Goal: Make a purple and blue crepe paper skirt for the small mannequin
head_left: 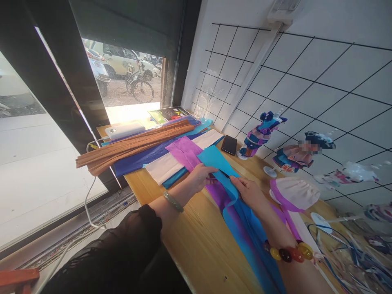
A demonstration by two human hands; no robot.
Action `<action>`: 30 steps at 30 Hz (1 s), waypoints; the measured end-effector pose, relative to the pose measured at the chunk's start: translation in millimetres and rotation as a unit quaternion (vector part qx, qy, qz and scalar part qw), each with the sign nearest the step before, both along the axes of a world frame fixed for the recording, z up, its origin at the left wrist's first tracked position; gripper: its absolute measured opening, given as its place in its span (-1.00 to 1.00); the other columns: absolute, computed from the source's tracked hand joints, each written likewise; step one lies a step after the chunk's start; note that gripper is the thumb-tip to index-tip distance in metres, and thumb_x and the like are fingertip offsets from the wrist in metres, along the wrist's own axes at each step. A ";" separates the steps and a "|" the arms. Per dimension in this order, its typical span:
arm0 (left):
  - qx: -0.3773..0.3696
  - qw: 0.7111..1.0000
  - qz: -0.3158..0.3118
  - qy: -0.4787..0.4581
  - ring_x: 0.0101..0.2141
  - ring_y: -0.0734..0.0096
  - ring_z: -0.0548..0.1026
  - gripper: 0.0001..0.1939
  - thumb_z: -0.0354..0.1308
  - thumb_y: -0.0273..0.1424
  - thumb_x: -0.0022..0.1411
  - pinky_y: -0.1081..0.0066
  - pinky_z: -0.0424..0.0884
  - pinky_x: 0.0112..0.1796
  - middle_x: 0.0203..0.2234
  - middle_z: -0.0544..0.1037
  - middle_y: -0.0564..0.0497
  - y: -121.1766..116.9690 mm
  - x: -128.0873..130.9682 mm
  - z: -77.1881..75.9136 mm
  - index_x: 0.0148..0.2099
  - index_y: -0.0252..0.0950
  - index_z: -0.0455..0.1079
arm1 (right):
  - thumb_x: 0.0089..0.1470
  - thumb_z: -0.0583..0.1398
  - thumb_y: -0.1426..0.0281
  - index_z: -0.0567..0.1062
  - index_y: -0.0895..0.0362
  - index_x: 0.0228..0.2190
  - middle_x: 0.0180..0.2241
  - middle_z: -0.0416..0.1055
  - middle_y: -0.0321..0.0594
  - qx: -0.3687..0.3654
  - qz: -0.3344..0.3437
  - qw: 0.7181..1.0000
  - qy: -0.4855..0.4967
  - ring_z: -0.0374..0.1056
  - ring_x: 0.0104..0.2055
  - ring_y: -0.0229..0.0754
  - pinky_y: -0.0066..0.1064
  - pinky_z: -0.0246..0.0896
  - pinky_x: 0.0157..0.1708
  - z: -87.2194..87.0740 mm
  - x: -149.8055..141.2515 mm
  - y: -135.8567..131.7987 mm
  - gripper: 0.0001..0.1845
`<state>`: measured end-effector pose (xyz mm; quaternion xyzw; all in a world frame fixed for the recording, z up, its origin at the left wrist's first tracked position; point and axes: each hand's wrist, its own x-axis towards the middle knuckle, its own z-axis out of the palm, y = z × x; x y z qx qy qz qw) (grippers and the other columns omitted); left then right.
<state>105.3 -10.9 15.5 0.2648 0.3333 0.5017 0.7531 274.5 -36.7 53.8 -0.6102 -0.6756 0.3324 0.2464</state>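
Both hands are closed, left hand and right hand pinching at the turquoise sheet over the table, dark slim tool between them; shaping appears early, the sheet long and ungathered, with 1 gathered skirt formed alongside.

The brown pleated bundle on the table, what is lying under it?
Dark blue material and light blue material show from beneath the brown bundle. Whatever its middle covers cannot be seen.
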 end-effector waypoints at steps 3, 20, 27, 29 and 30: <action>0.003 1.000 0.004 -0.010 -0.51 0.47 0.46 -0.88 0.25 -0.56 -0.07 0.40 0.38 -0.41 -0.50 0.52 -0.03 0.6 0.9 -0.4 -0.45 -0.36 0.35 | -0.03 0.05 -0.09 0.27 0.09 -0.62 -0.69 -0.03 -0.43 -0.006 -0.003 1.000 -0.001 -0.07 -0.61 -0.32 -0.44 -0.15 -0.63 1.0 0.0 -0.7 -0.49; 0.041 0.998 -0.020 -0.034 -0.43 0.46 0.46 -0.84 0.25 -0.55 -0.13 0.35 0.37 -0.28 -0.45 0.52 -0.04 -4.2 1.4 5.2 -0.39 -0.38 0.42 | -0.01 0.05 -0.08 0.45 0.11 -0.52 -0.74 -0.03 -0.45 -0.033 -0.009 0.999 -0.018 -0.07 -0.66 -0.31 -0.43 -0.10 -0.63 10.1 -5.1 7.7 -0.48; 0.054 0.998 -0.019 -0.025 -0.42 0.44 0.44 -0.84 0.27 -0.50 -0.12 0.34 0.34 -0.29 -0.43 0.51 -0.05 -1.6 0.2 0.4 -0.38 -0.37 0.43 | -0.03 0.06 -0.09 0.37 0.10 -0.59 -0.74 -0.08 -0.46 -0.031 0.000 0.999 -0.020 -0.12 -0.67 -0.33 -0.45 -0.16 -0.66 13.3 -6.8 8.7 -0.48; 0.053 0.998 -0.017 -0.026 -0.42 0.44 0.44 -0.83 0.27 -0.50 -0.13 0.34 0.34 -0.29 -0.43 0.51 -0.05 -1.4 0.3 -0.4 -0.39 -0.37 0.42 | -0.02 0.06 -0.10 0.34 0.10 -0.60 -0.73 -0.07 -0.46 -0.028 -0.006 0.999 -0.022 -0.11 -0.67 -0.34 -0.45 -0.18 -0.67 12.5 -7.3 7.9 -0.48; 0.052 0.998 -0.016 -0.027 -0.41 0.44 0.44 -0.83 0.27 -0.50 -0.13 0.34 0.34 -0.28 -0.42 0.51 -0.05 -1.4 0.3 -0.6 -0.38 -0.36 0.42 | -0.02 0.05 -0.10 0.33 0.10 -0.60 -0.73 -0.07 -0.46 -0.026 -0.009 0.999 -0.022 -0.11 -0.67 -0.34 -0.45 -0.19 -0.67 11.9 -7.6 7.4 -0.48</action>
